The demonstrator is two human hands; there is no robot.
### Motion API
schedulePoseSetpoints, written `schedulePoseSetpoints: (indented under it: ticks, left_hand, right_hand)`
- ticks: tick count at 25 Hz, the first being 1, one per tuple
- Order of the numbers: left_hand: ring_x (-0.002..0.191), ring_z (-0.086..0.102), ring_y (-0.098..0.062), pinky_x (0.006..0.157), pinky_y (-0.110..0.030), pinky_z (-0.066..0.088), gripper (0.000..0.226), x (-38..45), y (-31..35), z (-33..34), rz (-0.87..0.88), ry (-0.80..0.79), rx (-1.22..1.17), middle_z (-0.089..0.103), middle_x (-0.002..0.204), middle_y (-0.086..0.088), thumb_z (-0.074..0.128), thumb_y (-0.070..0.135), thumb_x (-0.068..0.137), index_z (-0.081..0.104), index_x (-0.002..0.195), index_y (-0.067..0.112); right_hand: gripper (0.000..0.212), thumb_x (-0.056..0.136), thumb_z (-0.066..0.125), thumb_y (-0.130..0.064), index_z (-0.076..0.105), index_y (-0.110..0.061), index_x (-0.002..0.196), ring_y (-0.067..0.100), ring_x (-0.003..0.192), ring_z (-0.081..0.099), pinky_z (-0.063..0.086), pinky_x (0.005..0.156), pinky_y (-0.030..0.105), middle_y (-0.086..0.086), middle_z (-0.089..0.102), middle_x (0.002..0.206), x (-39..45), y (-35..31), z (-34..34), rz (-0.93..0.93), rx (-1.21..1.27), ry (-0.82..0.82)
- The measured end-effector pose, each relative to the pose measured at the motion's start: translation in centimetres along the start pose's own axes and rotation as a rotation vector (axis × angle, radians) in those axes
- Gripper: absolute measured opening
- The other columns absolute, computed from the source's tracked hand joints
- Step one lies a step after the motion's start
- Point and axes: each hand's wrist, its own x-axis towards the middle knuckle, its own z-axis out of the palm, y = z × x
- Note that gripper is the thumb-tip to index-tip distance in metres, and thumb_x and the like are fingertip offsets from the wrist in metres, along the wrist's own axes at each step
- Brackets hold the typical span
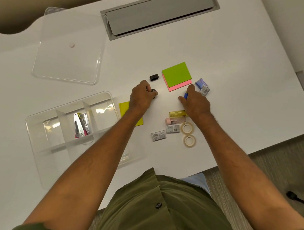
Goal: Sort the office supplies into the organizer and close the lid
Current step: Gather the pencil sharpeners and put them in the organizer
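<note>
White worktop (238,57) fills most of the frame, and your two hands meet near its centre. Your left hand (142,96) has its fingers curled tight around a small dark clip (153,92), of which only an edge shows. Your right hand (195,101) has its fingers closed on a small blue item (185,95), too hidden to name.

At centre left sits the clear organizer (34,126), open, with staplers (81,125) standing in one middle compartment. Its lid (68,57) lies flat on the worktop at upper left, well apart from it.

Just above your left hand lies a black clip (154,77). A green pad (176,74) rests on a pink pad (180,85) between and above your hands. A yellow pad (124,108) lies partly under your left forearm, just beside the organizer. Beside your right hand's fingertips sit two small boxes (203,86). Below that hand lie a yellow tube (176,113), a pink tube (174,120), two grey boxes (165,132) and two tape rolls (188,134).
</note>
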Motion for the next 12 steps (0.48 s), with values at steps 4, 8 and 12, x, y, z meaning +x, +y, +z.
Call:
schedulePoseSetpoints:
  ticks: [4,8,12]
  left_hand:
    - [0.088,0.056,-0.025,0.072,-0.033,0.039,0.031,0.4,-0.1,0.8,0.085,-0.026,0.204,0.061,0.100,-0.004,0.073,0.031,0.088,0.056,0.104,0.011]
    - [0.086,0.057,-0.029,0.066,-0.035,0.034,0.025,0.2,0.2,1.5,0.153,0.013,0.375,0.063,0.103,-0.014,0.058,0.027,0.096,0.055,0.111,0.006]
    - [0.084,0.059,-0.028,0.068,-0.041,0.045,0.022,-0.4,0.1,0.9,0.075,0.002,0.282,0.064,0.097,-0.011,0.061,0.027,0.093,0.058,0.103,0.007]
  right_hand:
    - [0.030,0.100,0.055,-0.035,0.050,-0.013,0.120,0.035,0.089,0.065,0.055,0.075,0.046,0.013,0.066,0.097,-0.6,0.1,-0.4,-0.076,0.060,0.071]
    - [0.021,0.096,0.057,-0.038,0.057,-0.017,0.101,0.031,0.080,0.060,0.052,0.067,0.041,0.007,0.063,0.085,0.2,-1.7,-1.5,-0.183,0.223,0.125]
    - [0.027,0.094,0.062,-0.043,0.058,-0.017,0.097,0.026,0.079,0.054,0.039,0.066,0.033,0.002,0.062,0.087,2.9,-5.5,-2.2,-0.313,0.230,0.171]
